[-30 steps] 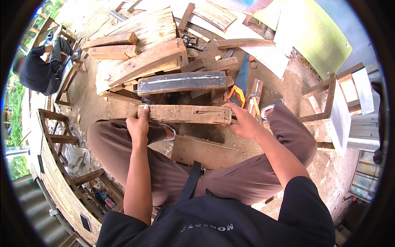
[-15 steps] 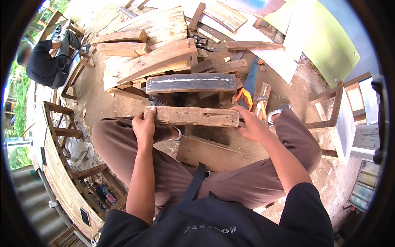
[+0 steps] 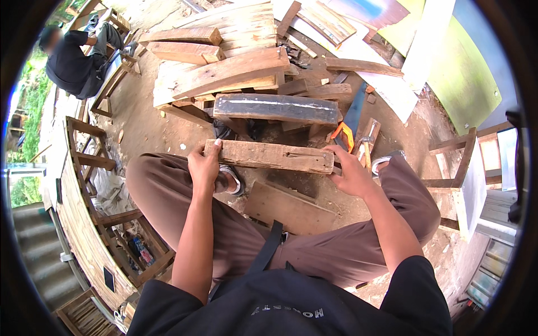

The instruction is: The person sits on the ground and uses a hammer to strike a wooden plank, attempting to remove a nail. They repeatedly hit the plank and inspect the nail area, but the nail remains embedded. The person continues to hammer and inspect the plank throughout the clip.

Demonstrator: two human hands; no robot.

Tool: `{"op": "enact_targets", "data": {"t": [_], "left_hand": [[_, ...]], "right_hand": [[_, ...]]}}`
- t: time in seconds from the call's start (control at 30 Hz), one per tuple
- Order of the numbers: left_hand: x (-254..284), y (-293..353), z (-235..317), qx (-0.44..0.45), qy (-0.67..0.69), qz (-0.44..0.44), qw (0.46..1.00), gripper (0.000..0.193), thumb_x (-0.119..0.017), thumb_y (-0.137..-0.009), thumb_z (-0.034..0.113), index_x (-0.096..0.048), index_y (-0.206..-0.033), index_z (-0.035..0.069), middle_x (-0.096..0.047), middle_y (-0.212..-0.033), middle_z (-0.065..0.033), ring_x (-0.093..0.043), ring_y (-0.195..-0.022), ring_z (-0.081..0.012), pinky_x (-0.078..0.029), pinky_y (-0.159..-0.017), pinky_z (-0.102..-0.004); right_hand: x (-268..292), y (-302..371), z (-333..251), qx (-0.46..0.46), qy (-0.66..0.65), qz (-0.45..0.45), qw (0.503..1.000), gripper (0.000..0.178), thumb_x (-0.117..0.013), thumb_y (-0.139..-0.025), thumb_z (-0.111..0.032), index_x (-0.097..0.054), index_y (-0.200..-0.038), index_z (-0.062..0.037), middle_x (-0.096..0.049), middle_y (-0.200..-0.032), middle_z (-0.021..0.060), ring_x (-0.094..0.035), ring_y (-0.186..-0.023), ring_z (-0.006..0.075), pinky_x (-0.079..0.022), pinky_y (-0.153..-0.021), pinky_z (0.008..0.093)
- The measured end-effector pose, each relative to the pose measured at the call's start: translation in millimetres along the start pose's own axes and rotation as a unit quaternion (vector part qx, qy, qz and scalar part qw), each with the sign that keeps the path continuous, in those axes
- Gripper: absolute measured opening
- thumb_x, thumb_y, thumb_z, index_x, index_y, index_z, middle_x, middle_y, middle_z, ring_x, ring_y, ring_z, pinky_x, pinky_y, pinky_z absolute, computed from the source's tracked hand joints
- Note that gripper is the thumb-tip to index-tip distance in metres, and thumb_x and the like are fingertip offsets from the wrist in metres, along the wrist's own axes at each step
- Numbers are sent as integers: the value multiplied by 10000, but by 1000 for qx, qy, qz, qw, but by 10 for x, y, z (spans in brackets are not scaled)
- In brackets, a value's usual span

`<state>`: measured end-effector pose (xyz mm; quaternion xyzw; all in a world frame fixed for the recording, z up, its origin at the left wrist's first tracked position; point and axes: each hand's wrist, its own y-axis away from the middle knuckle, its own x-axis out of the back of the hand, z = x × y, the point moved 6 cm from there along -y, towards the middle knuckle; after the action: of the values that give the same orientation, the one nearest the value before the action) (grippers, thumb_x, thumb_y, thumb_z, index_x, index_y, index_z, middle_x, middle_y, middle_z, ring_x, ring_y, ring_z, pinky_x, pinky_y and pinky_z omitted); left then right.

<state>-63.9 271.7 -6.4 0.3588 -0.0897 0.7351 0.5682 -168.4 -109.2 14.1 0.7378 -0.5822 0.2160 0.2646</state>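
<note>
I am seated with my knees apart, holding a rough weathered wooden block (image 3: 272, 155) crosswise in front of me. My left hand (image 3: 204, 168) grips its left end and my right hand (image 3: 348, 172) grips its right end. A slot is cut into the block's top near the right end. Just beyond it lies a dark beam with a pale stripe (image 3: 276, 108). A flat board (image 3: 288, 208) lies on the ground between my legs.
Stacked planks (image 3: 224, 73) lie beyond the beam. A saw with an orange handle (image 3: 347, 126) and a hammer (image 3: 364, 144) rest at the right. A person in black (image 3: 75, 56) sits at the far left. Wooden chair frames (image 3: 89, 145) stand left, white and green panels right.
The view has shifted slightly. Both hands keep their grip on the block's ends, and the block has come a little nearer to me.
</note>
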Motion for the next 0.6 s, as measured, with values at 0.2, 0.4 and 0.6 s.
{"op": "enact_targets", "data": {"t": [0.2, 0.4, 0.6], "left_hand": [[99, -11, -87, -34, 57, 25, 997, 487, -814, -935, 346, -756, -1081, -115, -765, -845, -192, -675, -764, -194, -547, -763, -387], [70, -7, -120, -14, 39, -6, 999, 460, -807, -945, 324, -755, -1085, -111, -749, -810, -162, -628, -746, -148, -530, -740, -361], [20, -22, -120, -37, 37, -5, 999, 479, -811, -931, 355, -758, -1088, -94, -751, -814, -206, -669, -755, -202, -540, -776, -386]], "right_hand": [[-50, 7, 47, -7, -15, 9, 1000, 616, -787, -854, -31, -513, -1404, -62, -674, -1297, 204, -635, -1247, 426, -512, -1017, 458], [-20, 71, 32, -18, -4, 27, 999, 593, -783, -868, -42, -521, -1399, -64, -680, -1281, 203, -649, -1221, 412, -513, -1012, 448], [-16, 176, 27, -62, -17, 6, 998, 592, -786, -878, -43, -520, -1406, -73, -683, -1268, 203, -659, -1211, 393, -517, -996, 449]]}}
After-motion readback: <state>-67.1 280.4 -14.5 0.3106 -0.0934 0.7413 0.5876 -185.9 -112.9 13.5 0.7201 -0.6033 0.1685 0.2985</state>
